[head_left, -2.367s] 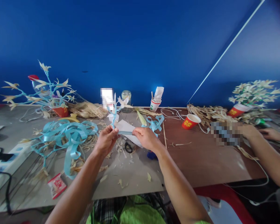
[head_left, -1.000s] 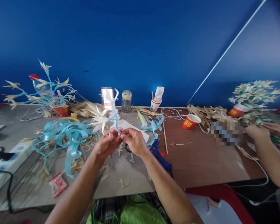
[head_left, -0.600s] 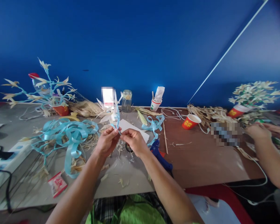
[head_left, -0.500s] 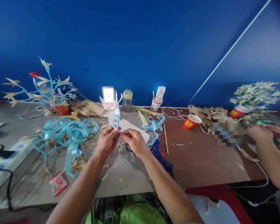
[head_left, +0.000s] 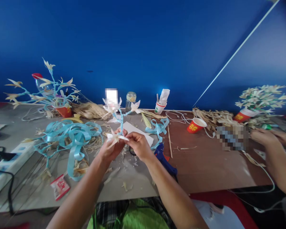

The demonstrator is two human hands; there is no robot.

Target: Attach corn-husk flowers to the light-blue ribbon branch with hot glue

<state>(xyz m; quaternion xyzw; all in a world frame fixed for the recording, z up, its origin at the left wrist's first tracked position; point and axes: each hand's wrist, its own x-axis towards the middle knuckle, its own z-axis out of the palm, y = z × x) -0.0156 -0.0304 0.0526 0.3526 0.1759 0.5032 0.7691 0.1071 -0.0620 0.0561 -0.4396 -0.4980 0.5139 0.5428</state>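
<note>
An artificial flower branch (head_left: 121,121) stands upright between my hands, its stem wrapped in light blue ribbon and its pale flowers spreading at the top. My left hand (head_left: 112,151) is closed around the lower stem. In front of those fingers a pale pointed flower (head_left: 115,137) hides part of the grip. My right hand (head_left: 141,145) pinches at the base of the branch, beside that flower's right petal; its fingertips are partly hidden. Loose blue ribbon (head_left: 76,136) lies heaped to the left, and a blue glue gun (head_left: 164,162) rests by my right forearm.
A blue-stemmed flower arrangement (head_left: 62,111) stands back left, near a power strip (head_left: 11,162). Behind are a glass jar (head_left: 131,100) and a paper cup (head_left: 160,107). A red cup (head_left: 195,125) stands right. A co-worker's hands (head_left: 264,136) work at far right.
The flower branch has turned in my hands, so its side flowers now spread left, right and toward me. My left hand has rotated around the stem; my right hand stays close beside it.
</note>
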